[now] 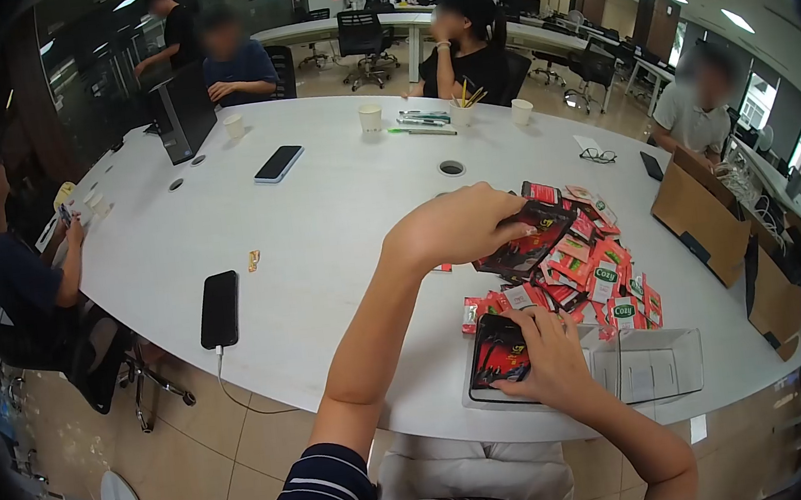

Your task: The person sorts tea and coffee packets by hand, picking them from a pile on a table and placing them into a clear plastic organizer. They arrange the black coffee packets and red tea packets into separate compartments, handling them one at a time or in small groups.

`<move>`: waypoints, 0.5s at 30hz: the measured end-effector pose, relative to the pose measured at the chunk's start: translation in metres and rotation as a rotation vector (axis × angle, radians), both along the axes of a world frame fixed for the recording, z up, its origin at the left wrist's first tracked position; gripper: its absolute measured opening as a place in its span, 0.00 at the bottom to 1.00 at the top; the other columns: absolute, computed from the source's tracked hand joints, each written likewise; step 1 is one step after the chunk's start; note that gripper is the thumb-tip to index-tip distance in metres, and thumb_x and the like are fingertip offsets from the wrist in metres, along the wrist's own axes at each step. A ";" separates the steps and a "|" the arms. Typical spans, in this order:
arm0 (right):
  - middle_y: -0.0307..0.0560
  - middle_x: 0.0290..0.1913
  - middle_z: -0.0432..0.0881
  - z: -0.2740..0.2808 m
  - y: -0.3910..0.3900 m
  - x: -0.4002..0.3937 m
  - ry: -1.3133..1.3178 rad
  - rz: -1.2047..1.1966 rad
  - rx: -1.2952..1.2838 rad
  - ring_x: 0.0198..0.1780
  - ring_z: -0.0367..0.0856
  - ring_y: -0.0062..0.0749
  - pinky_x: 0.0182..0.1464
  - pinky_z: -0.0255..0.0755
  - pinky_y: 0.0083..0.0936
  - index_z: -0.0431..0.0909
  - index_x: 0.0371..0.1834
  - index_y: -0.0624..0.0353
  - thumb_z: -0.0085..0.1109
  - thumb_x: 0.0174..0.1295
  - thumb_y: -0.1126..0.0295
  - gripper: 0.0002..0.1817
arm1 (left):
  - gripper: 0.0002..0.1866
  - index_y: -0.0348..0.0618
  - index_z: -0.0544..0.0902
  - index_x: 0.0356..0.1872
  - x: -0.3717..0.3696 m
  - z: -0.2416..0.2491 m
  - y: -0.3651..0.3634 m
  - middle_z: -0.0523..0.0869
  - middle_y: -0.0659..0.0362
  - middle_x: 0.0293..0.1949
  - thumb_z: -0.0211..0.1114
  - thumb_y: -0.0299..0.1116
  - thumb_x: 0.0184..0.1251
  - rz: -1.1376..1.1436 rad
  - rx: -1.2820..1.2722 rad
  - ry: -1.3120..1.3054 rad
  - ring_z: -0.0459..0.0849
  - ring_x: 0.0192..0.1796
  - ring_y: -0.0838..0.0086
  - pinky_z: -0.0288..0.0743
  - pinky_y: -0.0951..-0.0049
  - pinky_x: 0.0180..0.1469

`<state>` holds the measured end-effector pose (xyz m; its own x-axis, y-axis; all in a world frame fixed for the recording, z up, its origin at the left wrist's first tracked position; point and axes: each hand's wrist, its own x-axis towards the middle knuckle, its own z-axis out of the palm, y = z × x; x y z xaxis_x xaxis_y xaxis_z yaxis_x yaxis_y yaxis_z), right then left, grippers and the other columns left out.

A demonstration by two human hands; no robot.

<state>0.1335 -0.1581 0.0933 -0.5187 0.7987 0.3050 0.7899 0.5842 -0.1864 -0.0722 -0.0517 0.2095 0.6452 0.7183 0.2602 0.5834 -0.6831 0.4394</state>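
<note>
My left hand [461,224] reaches over a pile of tea bag packets [606,272], fingers closed on a black-and-red sachet [541,235]. Many packets in the pile are red and some carry the word Cozy. Nearer to me, my right hand [550,356] grips another black-and-red sachet [497,352], thumb at its lower edge and fingers at its top. That sachet lies in the left part of a clear plastic box [473,399]. To its right, a clear divided section [662,369] shows white inner walls.
A charging phone [220,310], another phone [279,163] and a small wrapper [253,261] lie on the white table [339,217]. Paper cups [371,118], pens [424,119] and a computer case [181,115] stand farther back. Cardboard boxes [699,214] are at right. Several people sit around.
</note>
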 end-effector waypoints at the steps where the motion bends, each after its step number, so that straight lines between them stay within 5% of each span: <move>1: 0.49 0.58 0.68 -0.001 0.000 0.001 0.001 -0.010 -0.012 0.62 0.67 0.46 0.65 0.54 0.54 0.64 0.65 0.53 0.80 0.32 0.51 0.52 | 0.13 0.38 0.82 0.44 0.001 0.000 -0.001 0.84 0.49 0.26 0.58 0.39 0.72 0.000 -0.012 0.005 0.83 0.25 0.60 0.76 0.65 0.31; 7: 0.52 0.58 0.68 0.004 0.002 0.005 0.116 0.070 0.114 0.59 0.69 0.47 0.61 0.59 0.50 0.66 0.63 0.56 0.79 0.38 0.50 0.48 | 0.13 0.39 0.82 0.44 0.004 0.009 -0.007 0.85 0.49 0.25 0.58 0.39 0.73 0.046 -0.142 0.039 0.84 0.25 0.61 0.76 0.65 0.31; 10: 0.54 0.57 0.70 0.007 0.010 0.019 0.369 0.083 0.017 0.55 0.72 0.44 0.58 0.65 0.42 0.67 0.62 0.58 0.80 0.41 0.55 0.44 | 0.13 0.39 0.82 0.44 0.004 0.012 -0.011 0.85 0.48 0.26 0.58 0.39 0.72 0.029 -0.149 0.039 0.84 0.27 0.59 0.76 0.63 0.33; 15: 0.49 0.52 0.75 0.041 0.001 0.033 0.741 -0.068 0.289 0.47 0.74 0.32 0.49 0.68 0.27 0.69 0.58 0.61 0.77 0.45 0.69 0.36 | 0.14 0.42 0.81 0.48 0.009 0.009 -0.023 0.85 0.47 0.30 0.58 0.39 0.71 -0.128 0.090 -0.032 0.83 0.35 0.51 0.76 0.58 0.40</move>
